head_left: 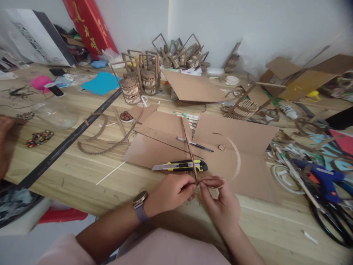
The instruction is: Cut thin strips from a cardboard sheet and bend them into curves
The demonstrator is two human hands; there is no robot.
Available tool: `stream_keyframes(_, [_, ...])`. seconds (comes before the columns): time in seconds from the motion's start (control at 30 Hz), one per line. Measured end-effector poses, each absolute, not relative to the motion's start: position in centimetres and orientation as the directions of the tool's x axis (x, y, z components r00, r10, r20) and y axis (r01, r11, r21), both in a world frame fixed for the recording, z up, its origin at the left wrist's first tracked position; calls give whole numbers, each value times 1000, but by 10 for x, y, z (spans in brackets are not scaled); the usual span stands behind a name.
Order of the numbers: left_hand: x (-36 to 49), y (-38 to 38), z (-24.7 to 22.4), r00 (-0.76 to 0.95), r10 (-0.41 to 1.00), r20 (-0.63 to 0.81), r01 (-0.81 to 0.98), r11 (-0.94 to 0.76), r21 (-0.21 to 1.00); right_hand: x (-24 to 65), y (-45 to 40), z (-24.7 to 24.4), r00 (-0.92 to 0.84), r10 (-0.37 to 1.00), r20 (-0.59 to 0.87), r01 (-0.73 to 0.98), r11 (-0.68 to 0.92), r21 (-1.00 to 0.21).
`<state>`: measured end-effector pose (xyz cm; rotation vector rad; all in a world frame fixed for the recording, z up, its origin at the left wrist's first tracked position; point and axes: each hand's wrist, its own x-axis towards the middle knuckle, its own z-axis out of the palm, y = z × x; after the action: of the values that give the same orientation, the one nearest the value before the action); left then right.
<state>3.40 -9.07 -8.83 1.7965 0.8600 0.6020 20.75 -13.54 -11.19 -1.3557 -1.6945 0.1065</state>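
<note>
My left hand (176, 191) and my right hand (220, 200) meet at the table's front edge, both closed in a pinch. Between their fingertips is the near end of a thin brown braided strip (189, 147), which stretches away from me over the cardboard. A watch sits on my left wrist. Just beyond the hands lies a yellow and black utility knife (180, 165), its blade pointing left, with the strip passing over its handle. A pen (195, 144) rests on the cardboard sheet (157, 151) behind it. My fingers partly hide the held end.
Small woven baskets with tall handles (131, 90) stand at the back. A dish of brown pieces (126, 116) and curved braided strips (110, 147) lie left. On the right are a blue glue gun (322, 176) and black-handled scissors (331, 224). Another person's hand (5, 127) shows far left.
</note>
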Motion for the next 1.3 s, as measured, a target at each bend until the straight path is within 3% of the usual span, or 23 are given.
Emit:
stream_keyframes(0.13, [34, -89, -90, 589, 808, -10, 242, -165, 956, 205, -134, -108, 37, 766, 642, 683, 449, -575])
stream_keyframes(0.27, [34, -87, -90, 590, 806, -43, 132, -44, 990, 207, -131, -106, -43, 723, 690, 705, 512, -492])
stream_keyframes(0.37, [35, -87, -91, 589, 807, -44, 145, -51, 988, 207, -131, -108, -87, 703, 706, 734, 524, -431])
stream_keyframes(0.6, [36, -89, -97, 604, 794, -70, 162, -36, 986, 207, -133, -109, -61, 731, 680, 760, 476, -443])
stream_keyframes(0.87, [34, -89, -99, 612, 787, -76, 192, -54, 980, 207, -136, -109, 52, 791, 610, 737, 382, -558])
stream_keyframes(1.07, [34, -87, -93, 620, 783, -37, 145, -68, 987, 204, -133, -107, -28, 751, 659, 710, 479, -516])
stream_keyframes(1.3, [36, -85, -94, 612, 788, -70, 148, -27, 989, 206, -132, -111, -85, 759, 645, 794, 443, -417])
